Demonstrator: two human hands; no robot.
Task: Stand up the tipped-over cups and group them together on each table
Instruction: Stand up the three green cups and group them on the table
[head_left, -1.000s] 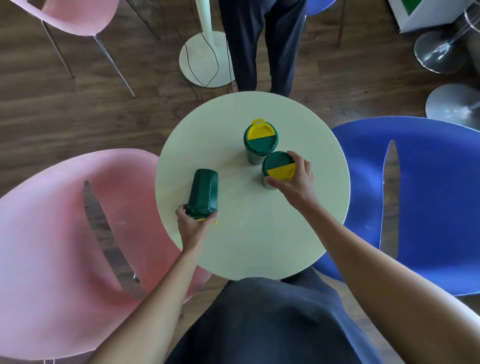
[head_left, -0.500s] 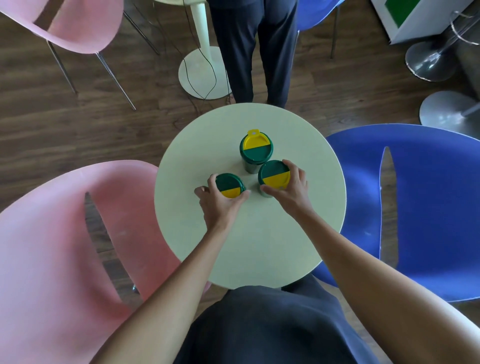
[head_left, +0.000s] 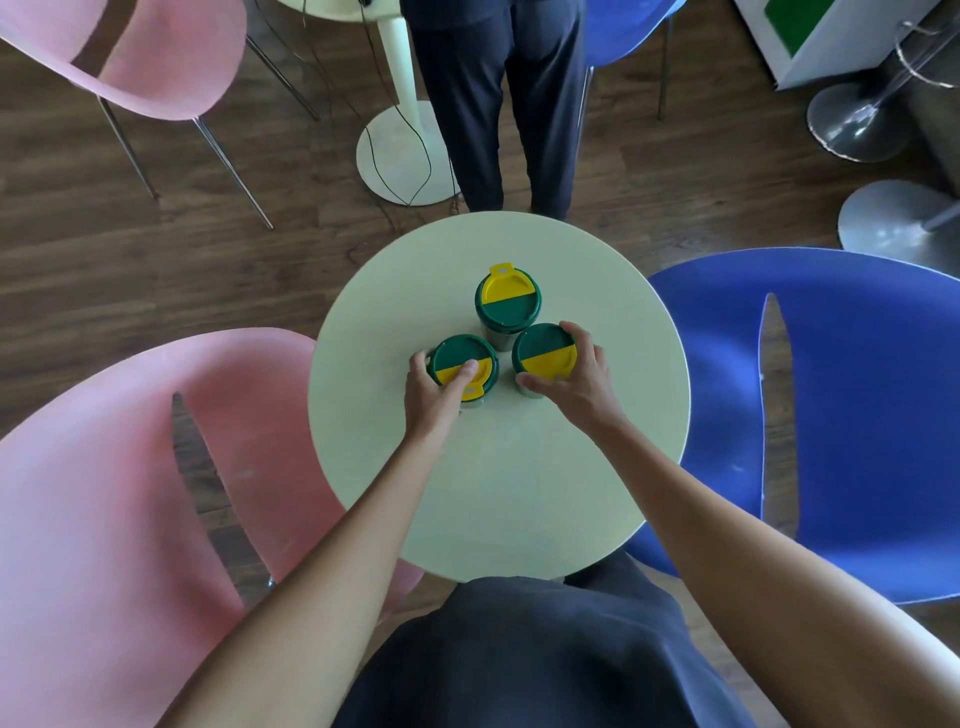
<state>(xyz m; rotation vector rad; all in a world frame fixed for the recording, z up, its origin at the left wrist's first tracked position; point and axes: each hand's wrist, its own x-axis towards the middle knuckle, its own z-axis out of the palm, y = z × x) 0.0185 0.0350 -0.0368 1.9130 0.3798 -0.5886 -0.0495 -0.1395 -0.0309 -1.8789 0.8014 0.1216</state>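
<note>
On the round surface (head_left: 519, 493) all 3 cups stood upright and close together near its middle, so this table looked finished and only letting go remained. The left hand (head_left: 434, 395) was clamped on the near-left cup (head_left: 462, 364), the right hand (head_left: 576, 376) on the near-right cup (head_left: 543, 351), and the far cup (head_left: 508, 306) stood free. All lids were closed, so I could not tell the contents.

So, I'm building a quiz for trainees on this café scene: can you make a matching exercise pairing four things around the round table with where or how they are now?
Things:
1. far green cup with yellow-and-green lid
2. near-left green cup
3. pink moulded plastic chair
4. blue moulded plastic chair

States:
A. right of the pale round table
B. gripped by the left hand
C. upright, untouched by either hand
D. left of the table

Pairs: 1-C, 2-B, 3-D, 4-A
</note>
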